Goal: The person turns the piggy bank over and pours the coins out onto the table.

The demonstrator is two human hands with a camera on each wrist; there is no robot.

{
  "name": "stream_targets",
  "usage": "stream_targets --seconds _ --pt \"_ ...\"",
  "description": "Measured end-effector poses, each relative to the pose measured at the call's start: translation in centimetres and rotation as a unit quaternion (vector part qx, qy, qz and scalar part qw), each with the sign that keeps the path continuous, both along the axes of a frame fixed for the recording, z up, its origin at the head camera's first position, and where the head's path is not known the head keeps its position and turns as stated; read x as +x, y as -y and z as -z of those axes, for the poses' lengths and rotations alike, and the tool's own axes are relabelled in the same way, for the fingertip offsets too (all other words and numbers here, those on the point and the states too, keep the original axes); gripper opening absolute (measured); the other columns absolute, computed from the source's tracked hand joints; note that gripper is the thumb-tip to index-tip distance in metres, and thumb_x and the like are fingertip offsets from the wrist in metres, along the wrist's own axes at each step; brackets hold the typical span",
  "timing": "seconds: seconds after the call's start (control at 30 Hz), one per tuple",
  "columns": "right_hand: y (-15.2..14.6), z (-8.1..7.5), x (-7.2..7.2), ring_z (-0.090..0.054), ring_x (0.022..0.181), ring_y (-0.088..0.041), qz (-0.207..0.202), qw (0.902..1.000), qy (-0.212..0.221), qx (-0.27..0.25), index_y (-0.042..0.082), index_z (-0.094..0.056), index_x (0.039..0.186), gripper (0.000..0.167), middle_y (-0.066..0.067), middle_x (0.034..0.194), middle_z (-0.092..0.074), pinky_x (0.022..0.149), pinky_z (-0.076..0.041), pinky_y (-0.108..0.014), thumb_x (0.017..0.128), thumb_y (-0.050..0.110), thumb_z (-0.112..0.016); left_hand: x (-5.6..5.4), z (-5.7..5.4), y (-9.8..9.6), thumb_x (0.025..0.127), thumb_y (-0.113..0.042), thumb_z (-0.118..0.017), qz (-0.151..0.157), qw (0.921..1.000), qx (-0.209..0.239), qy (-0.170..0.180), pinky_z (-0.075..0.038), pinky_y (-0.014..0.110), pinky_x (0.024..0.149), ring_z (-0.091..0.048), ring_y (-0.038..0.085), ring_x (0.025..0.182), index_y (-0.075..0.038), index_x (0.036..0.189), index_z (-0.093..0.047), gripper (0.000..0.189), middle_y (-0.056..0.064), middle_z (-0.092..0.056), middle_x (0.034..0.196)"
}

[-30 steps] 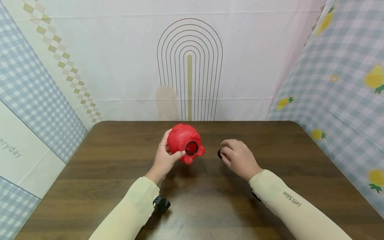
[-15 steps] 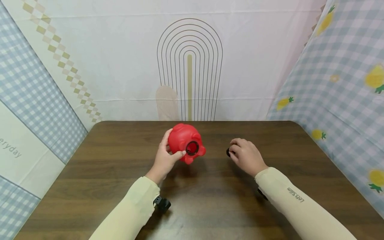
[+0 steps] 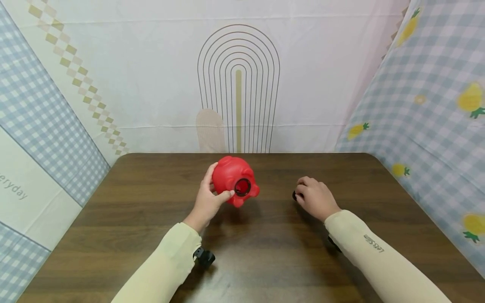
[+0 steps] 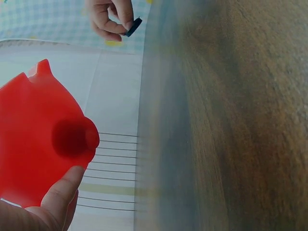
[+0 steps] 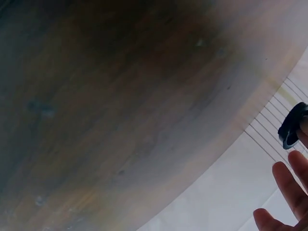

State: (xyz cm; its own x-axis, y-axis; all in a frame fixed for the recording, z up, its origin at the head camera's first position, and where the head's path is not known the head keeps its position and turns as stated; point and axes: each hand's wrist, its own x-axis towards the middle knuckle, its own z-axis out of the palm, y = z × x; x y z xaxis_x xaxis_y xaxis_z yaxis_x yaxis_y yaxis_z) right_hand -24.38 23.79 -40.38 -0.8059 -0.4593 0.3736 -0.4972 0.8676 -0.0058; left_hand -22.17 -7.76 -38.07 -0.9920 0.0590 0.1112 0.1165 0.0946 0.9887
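Observation:
My left hand [image 3: 206,201] grips a red piggy bank [image 3: 229,171] by its left side, the thumb near the dark-rimmed round hole [image 3: 242,187] in its underside. The bank is tipped so that this hole and its stubby feet face me. To the right, my right hand [image 3: 317,199] pinches a small round black plug [image 3: 294,195] between thumb and fingers. In the right wrist view the plug [image 5: 290,126] shows a raised rim, while the other fingers [image 5: 291,187] spread below it. Much of the piggy bank [image 4: 33,130] fills the left side of the left wrist view.
Both hands are over a dark brown wooden table [image 3: 257,261]. Behind its far edge hangs a white patterned cloth [image 3: 151,84], with a blue checked cloth [image 3: 424,139] on the right. A black wrist camera [image 3: 204,257] sits under the left sleeve.
My right hand has moved right, away from the piggy bank, with the plug still pinched. The left hand and the bank have stayed almost where they were.

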Motion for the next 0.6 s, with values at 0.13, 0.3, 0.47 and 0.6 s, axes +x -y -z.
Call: stream_targets --seconds 0.13,0.3,0.47,0.6 --pt "-0.3 0.1 -0.1 -0.062 0.087 -0.029 0.009 0.9999 0.012 0.006 0.009 -0.072 0.082 0.004 -0.014 0.105 -0.062 0.070 -0.053 -0.046 0.085 0.010 -0.069 0.0 0.0 -0.1 0.078 -0.008 -0.071 -0.002 1.0000 -0.001 -0.002 -0.055 0.043 0.083 -0.045 0.030 0.118 -0.031 0.146 -0.032 0.082 0.007 -0.039 0.138" --pt "-0.8 0.4 -0.3 -0.062 0.089 -0.030 0.025 0.9991 0.031 0.013 0.010 -0.071 0.082 0.004 -0.015 0.107 -0.062 0.069 -0.053 -0.047 0.086 0.011 -0.068 0.0 0.1 -0.3 0.078 -0.008 -0.071 0.002 1.0000 0.001 -0.003 -0.055 0.043 0.083 -0.046 0.031 0.118 -0.031 0.146 -0.033 0.082 0.007 -0.039 0.137" --pt "-1.1 0.7 -0.6 -0.062 0.091 -0.030 0.041 0.9975 0.056 0.011 0.010 -0.072 0.085 0.006 -0.016 0.109 -0.062 0.070 -0.053 -0.046 0.087 0.012 -0.067 0.0 0.1 -0.4 0.079 -0.008 -0.071 0.004 1.0000 0.002 -0.001 -0.055 0.043 0.084 -0.046 0.030 0.117 -0.033 0.145 -0.034 0.080 0.006 -0.040 0.136" --pt "-1.1 0.7 -0.9 -0.062 0.088 -0.029 0.050 0.9962 0.070 0.009 0.010 -0.071 0.085 0.006 -0.016 0.108 -0.061 0.067 -0.053 -0.043 0.088 0.012 -0.066 0.1 0.2 -0.2 0.079 -0.008 -0.070 0.007 1.0000 0.002 -0.002 -0.055 0.043 0.085 -0.046 0.030 0.118 -0.031 0.146 -0.033 0.080 0.007 -0.039 0.138"
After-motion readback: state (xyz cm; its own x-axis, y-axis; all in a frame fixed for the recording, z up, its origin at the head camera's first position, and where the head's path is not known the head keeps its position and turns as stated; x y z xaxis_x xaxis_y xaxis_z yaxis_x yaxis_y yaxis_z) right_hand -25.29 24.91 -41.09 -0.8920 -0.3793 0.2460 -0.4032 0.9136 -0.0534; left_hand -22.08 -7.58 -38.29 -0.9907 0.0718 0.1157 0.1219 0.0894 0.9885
